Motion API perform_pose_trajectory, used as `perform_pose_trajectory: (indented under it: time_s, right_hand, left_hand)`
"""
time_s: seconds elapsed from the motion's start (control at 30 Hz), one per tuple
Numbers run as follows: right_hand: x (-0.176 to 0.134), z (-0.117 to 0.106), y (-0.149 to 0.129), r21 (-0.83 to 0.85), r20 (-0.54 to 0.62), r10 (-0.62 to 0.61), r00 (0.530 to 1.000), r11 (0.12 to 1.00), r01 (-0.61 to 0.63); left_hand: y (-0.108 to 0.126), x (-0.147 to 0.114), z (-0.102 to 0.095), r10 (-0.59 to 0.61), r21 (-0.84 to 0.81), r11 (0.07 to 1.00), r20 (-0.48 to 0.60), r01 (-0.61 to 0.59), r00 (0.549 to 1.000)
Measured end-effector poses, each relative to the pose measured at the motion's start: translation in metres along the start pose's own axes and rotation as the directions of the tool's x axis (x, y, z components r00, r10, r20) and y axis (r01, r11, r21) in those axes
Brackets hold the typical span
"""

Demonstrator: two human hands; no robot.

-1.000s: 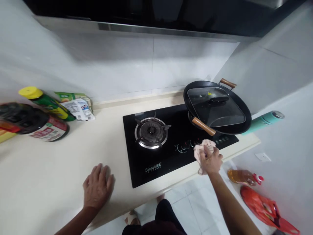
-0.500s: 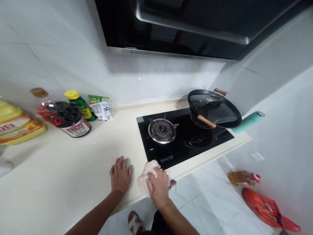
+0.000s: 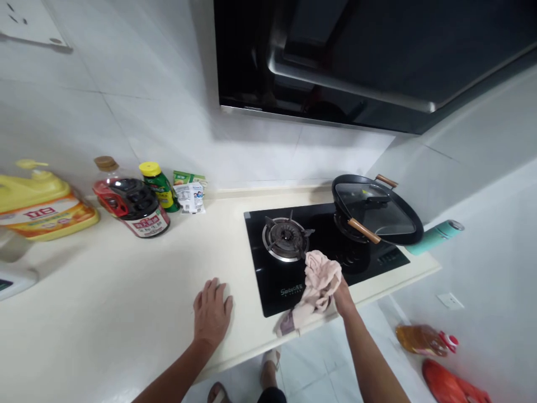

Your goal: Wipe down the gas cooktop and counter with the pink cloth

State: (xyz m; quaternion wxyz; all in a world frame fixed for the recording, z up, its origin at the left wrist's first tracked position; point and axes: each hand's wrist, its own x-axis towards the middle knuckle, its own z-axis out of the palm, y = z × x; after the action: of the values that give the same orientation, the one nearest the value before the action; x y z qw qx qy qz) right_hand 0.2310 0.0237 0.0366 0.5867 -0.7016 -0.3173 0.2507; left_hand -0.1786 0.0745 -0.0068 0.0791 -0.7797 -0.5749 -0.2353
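Observation:
My left hand lies flat on the pale countertop, fingers stretched out and holding nothing. To the right, my right hand grips a bunched pink cloth, which hides most of the fingers. The cloth is over the front part of the black gas stove, and its darker purple end trails onto the counter edge. Just behind the cloth is the left burner. A black wok with a glass lid and wooden handles rests on the right burner.
Along the wall stand a yellow detergent jug, a dark sauce bottle, a green bottle with yellow cap and small packets. A range hood hangs overhead. Beside the wok is a teal flask; an oil bottle is on the floor.
My right hand has moved right with the cloth, from the counter left of the stove to over its front. My left hand stays on the counter. The view has shifted.

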Motion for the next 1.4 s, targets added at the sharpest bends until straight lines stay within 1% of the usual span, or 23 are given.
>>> perform_pose_trajectory:
  time_s: [0.07, 0.13, 0.17, 0.23, 0.3, 0.33, 0.37, 0.47, 0.53, 0.6, 0.67, 0.73, 0.8, 0.87, 0.93, 0.97, 1.03, 1.1, 1.17, 1.23, 1.3, 1.33, 1.4]
  right_hand:
    - [0.018, -0.019, 0.007, -0.168, -0.141, -0.026, 0.990, 0.986, 0.002]
    - [0.025, -0.032, 0.012, -0.267, -0.233, -0.114, 0.966, 0.962, 0.049]
    - [0.025, -0.034, 0.013, -0.329, -0.225, -0.189, 0.956, 0.938, 0.107]
    - [0.024, -0.031, 0.015, -0.450, -0.059, -0.317, 0.947, 0.855, 0.258]
    - [0.023, -0.016, 0.016, -0.563, 0.177, -0.319, 0.931, 0.743, 0.362]
    - [0.022, -0.006, 0.017, -0.626, 0.246, -0.275, 0.929, 0.687, 0.369]
    - [0.021, 0.004, 0.019, -0.688, 0.269, -0.225, 0.936, 0.635, 0.351]
    - [0.006, 0.030, 0.026, -0.812, 0.201, -0.156, 0.967, 0.525, 0.253]
    - [-0.016, 0.047, 0.029, -0.824, 0.206, -0.165, 0.965, 0.503, 0.262]
    - [-0.048, 0.070, 0.026, -0.808, 0.263, -0.182, 0.947, 0.495, 0.319]
    - [-0.087, 0.102, 0.017, -0.772, 0.343, -0.202, 0.917, 0.496, 0.398]
    - [-0.125, 0.139, 0.004, -0.694, 0.447, -0.237, 0.862, 0.516, 0.502]
    - [-0.156, 0.176, -0.007, -0.555, 0.542, -0.294, 0.787, 0.578, 0.598]
    - [-0.179, 0.207, -0.016, -0.378, 0.598, -0.359, 0.717, 0.662, 0.647]
    - [-0.193, 0.231, -0.022, -0.191, 0.623, -0.403, 0.670, 0.753, 0.630]
    - [-0.197, 0.240, -0.026, -0.111, 0.628, -0.395, 0.671, 0.807, 0.579]
    - [-0.201, 0.252, -0.036, -0.005, 0.624, -0.283, 0.728, 0.931, 0.366]
    - [-0.199, 0.251, -0.052, 0.062, 0.599, -0.110, 0.794, 0.994, 0.091]
    - [-0.194, 0.233, -0.069, 0.144, 0.538, -0.012, 0.843, 0.987, -0.078]
    - [-0.184, 0.197, -0.081, 0.221, 0.415, -0.015, 0.910, 0.972, -0.084]
    - [-0.170, 0.148, -0.083, 0.203, 0.241, -0.057, 0.969, 0.979, 0.007]
    - [-0.162, 0.121, -0.078, 0.134, 0.106, -0.046, 0.993, 0.990, 0.032]
    - [-0.143, 0.068, -0.058, -0.087, -0.068, -0.032, 0.997, 0.996, 0.026]
  left_hand:
    - [-0.001, -0.001, 0.002, 0.006, 0.009, 1.000, -0.012, -0.006, 1.000]
    - [-0.001, -0.002, 0.003, -0.002, 0.018, 1.000, -0.010, 0.002, 1.000]
    - [-0.001, -0.002, 0.003, -0.008, 0.021, 1.000, -0.007, 0.009, 1.000]
    - [0.000, -0.003, 0.003, -0.018, 0.018, 1.000, 0.005, 0.018, 1.000]
    - [0.000, -0.003, 0.002, -0.027, 0.001, 1.000, 0.025, 0.027, 0.999]
    - [0.001, -0.003, 0.001, -0.033, -0.010, 0.999, 0.040, 0.033, 0.999]
    - [0.001, -0.003, 0.001, -0.041, -0.020, 0.999, 0.057, 0.042, 0.998]
    - [0.003, -0.003, 0.000, -0.072, -0.039, 0.996, 0.095, 0.076, 0.993]
    - [0.004, -0.003, -0.001, -0.084, -0.049, 0.995, 0.105, 0.089, 0.991]
    - [0.006, -0.004, -0.002, -0.088, -0.067, 0.993, 0.106, 0.095, 0.991]
    - [0.006, -0.004, -0.002, -0.096, -0.107, 0.989, 0.098, 0.107, 0.991]
    - [0.006, -0.003, -0.002, -0.110, -0.194, 0.973, 0.082, 0.124, 0.991]
    - [0.003, -0.003, -0.002, -0.145, -0.348, 0.924, 0.062, 0.158, 0.987]
    - [-0.004, -0.004, -0.004, -0.232, -0.516, 0.828, 0.037, 0.218, 0.972]
    - [-0.013, -0.007, -0.012, -0.336, -0.608, 0.745, 0.018, 0.277, 0.942]
    - [-0.018, -0.010, -0.020, -0.389, -0.634, 0.707, 0.022, 0.313, 0.921]
    - [-0.030, -0.019, -0.042, -0.480, -0.669, 0.629, 0.067, 0.396, 0.875]
    - [-0.041, -0.030, -0.069, -0.569, -0.695, 0.540, 0.113, 0.474, 0.814]
    - [-0.051, -0.043, -0.096, -0.626, -0.687, 0.515, 0.107, 0.512, 0.773]
    - [-0.059, -0.058, -0.116, -0.654, -0.670, 0.519, 0.089, 0.532, 0.751]
    - [-0.062, -0.074, -0.127, -0.665, -0.661, 0.504, 0.114, 0.556, 0.738]
    - [-0.062, -0.081, -0.129, -0.664, -0.660, 0.493, 0.136, 0.567, 0.735]
    - [-0.056, -0.093, -0.128, -0.640, -0.667, 0.474, 0.188, 0.575, 0.745]
